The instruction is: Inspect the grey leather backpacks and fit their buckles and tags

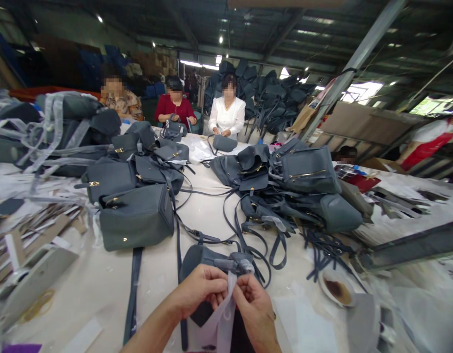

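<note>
Hands: your left hand (pixel 199 292) and right hand (pixel 253 306) are close together, fingers curled in a narrow pinch, both holding a clear plastic film (pixel 224 318).

Bag: the film runs up to the wrapped top handle of a grey leather handbag (pixel 199 260), lying on the table just ahead of your hands.

Table: long and cream-topped (pixel 101 299) – everything below sits on it.

Beside you: a loose grey strap (pixel 132 294) lies to the left; a white cup (pixel 336 289) with brown dregs sits to the right.

Middle: heaped grey handbags (pixel 136 223) with gold clasps, and tangled straps (pixel 322 250), fill both sides.

Far end: a co-worker in a white blouse (pixel 228 115) handles a small grey bag (pixel 225 143); another in a red top (pixel 174 108) holds a similar bag (pixel 173 130).

Behind them: a tall heap of dark bags (pixel 274 95).
</note>
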Tool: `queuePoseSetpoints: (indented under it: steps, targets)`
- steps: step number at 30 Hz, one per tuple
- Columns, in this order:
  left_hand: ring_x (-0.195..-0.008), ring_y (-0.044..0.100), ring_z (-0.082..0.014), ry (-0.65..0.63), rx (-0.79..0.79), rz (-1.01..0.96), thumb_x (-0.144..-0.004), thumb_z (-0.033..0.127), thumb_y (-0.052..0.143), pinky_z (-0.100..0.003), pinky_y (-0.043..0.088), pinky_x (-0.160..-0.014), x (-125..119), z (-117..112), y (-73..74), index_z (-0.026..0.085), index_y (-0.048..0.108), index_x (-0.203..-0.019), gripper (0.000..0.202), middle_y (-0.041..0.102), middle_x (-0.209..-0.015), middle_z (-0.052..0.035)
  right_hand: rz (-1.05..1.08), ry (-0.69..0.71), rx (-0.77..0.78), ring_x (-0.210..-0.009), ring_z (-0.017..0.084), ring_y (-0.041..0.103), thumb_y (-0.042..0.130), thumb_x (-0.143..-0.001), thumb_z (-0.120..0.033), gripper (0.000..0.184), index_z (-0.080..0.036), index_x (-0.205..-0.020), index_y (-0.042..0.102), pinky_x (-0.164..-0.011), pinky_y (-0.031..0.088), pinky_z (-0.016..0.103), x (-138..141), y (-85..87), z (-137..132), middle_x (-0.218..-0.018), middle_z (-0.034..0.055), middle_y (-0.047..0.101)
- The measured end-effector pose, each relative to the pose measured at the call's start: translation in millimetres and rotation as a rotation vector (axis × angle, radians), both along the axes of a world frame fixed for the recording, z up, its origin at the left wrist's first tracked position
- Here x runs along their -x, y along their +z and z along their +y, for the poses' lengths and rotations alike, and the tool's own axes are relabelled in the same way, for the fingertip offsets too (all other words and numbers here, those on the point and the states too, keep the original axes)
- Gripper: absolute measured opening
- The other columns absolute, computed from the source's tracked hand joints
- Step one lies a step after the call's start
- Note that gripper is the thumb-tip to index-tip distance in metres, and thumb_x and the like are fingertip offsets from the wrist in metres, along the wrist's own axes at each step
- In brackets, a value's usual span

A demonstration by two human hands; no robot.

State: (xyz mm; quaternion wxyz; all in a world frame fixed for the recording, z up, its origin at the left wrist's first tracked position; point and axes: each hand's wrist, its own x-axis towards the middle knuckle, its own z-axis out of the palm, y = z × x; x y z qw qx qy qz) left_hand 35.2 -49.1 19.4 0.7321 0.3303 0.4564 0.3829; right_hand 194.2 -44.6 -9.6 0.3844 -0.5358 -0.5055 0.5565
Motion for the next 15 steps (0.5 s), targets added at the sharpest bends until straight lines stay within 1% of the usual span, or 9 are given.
queuePoseSetpoints:
  steps: [2,5,7,9,10,12,13,14,15]
  targets:
    - [-0.046,0.044,-0.0099,0.099,-0.058,0.123,-0.061,0.033,0.066,-0.022,0.035,-0.046,-7,3,-6.6,0.014,0.061,-0.062,0.019,0.054,-0.054,0.0017,0.014,0.019,0.016,-0.052,0.012,0.047,0.067,-0.075,-0.050,0.032,-0.021,-0.071,0.055,-0.049,0.037,0.023,1,2.0,-1,-0.056,-0.0060,0.052]
    - [-0.051,0.040,-0.0099,0.193,-0.183,0.258,-0.064,0.030,0.064,-0.022,0.031,-0.050,-18,5,-7.7,0.016,0.054,-0.056,0.018,0.048,-0.052,0.0043,0.046,0.023,0.062,-0.059,0.016,0.054,0.057,-0.080,-0.058,0.038,-0.021,-0.080,0.060,-0.055,0.044,0.026,-3,7.9,-5,-0.064,-0.0015,0.060]
    - [-0.053,0.038,-0.0101,0.249,-0.284,0.385,-0.067,0.025,0.060,-0.022,0.028,-0.051,-24,6,-4.7,0.017,0.051,-0.054,0.017,0.043,-0.052,0.0050,0.007,-0.048,0.023,-0.064,0.019,0.058,0.054,-0.082,-0.060,0.040,-0.021,-0.086,0.061,-0.059,0.047,0.028,-9,12.1,-12,-0.071,0.0016,0.064]
    - [-0.054,0.037,-0.0102,0.300,-0.354,0.489,-0.069,0.022,0.056,-0.022,0.028,-0.051,-30,6,-2.2,0.018,0.049,-0.054,0.017,0.042,-0.053,0.0050,-0.057,-0.082,-0.067,-0.061,0.018,0.057,0.058,-0.079,-0.058,0.037,-0.022,-0.087,0.061,-0.056,0.046,0.027,-15,15.3,-22,-0.069,0.0012,0.063]
    - [-0.053,0.038,-0.0103,0.320,-0.365,0.517,-0.070,0.023,0.054,-0.022,0.028,-0.049,-33,6,-1.7,0.019,0.048,-0.056,0.016,0.042,-0.053,0.0051,-0.090,-0.062,-0.107,-0.059,0.018,0.056,0.063,-0.075,-0.057,0.036,-0.023,-0.086,0.061,-0.053,0.044,0.026,-17,16.4,-28,-0.066,0.0005,0.062]
    - [-0.047,0.039,-0.0103,0.341,-0.311,0.480,-0.072,0.027,0.052,-0.021,0.028,-0.044,-40,7,-2.4,0.021,0.046,-0.059,0.016,0.041,-0.053,0.0059,-0.178,-0.024,-0.141,-0.058,0.018,0.055,0.077,-0.061,-0.051,0.040,-0.025,-0.086,0.061,-0.050,0.041,0.026,-21,16.7,-37,-0.066,0.0000,0.063]
    - [-0.044,0.039,-0.0102,0.339,-0.264,0.439,-0.072,0.030,0.052,-0.021,0.028,-0.041,-43,7,-3.3,0.021,0.045,-0.061,0.016,0.041,-0.052,0.0066,-0.236,-0.036,-0.144,-0.059,0.019,0.055,0.083,-0.054,-0.046,0.045,-0.026,-0.088,0.061,-0.051,0.041,0.026,-22,15.6,-40,-0.068,0.0000,0.064]
    - [-0.040,0.038,-0.0102,0.330,-0.218,0.397,-0.072,0.033,0.051,-0.021,0.026,-0.038,-46,8,-4.4,0.022,0.044,-0.062,0.016,0.040,-0.051,0.0075,-0.292,-0.065,-0.141,-0.061,0.020,0.056,0.086,-0.050,-0.041,0.047,-0.027,-0.087,0.061,-0.053,0.040,0.027,-23,13.5,-42,-0.070,-0.0002,0.066]
    - [-0.038,0.036,-0.0098,0.321,-0.184,0.358,-0.072,0.035,0.051,-0.021,0.025,-0.036,-48,8,-5.2,0.023,0.043,-0.063,0.017,0.039,-0.050,0.0083,-0.330,-0.095,-0.132,-0.061,0.019,0.055,0.086,-0.051,-0.039,0.043,-0.027,-0.084,0.061,-0.054,0.040,0.027,-24,10.1,-43,-0.069,-0.0007,0.066]
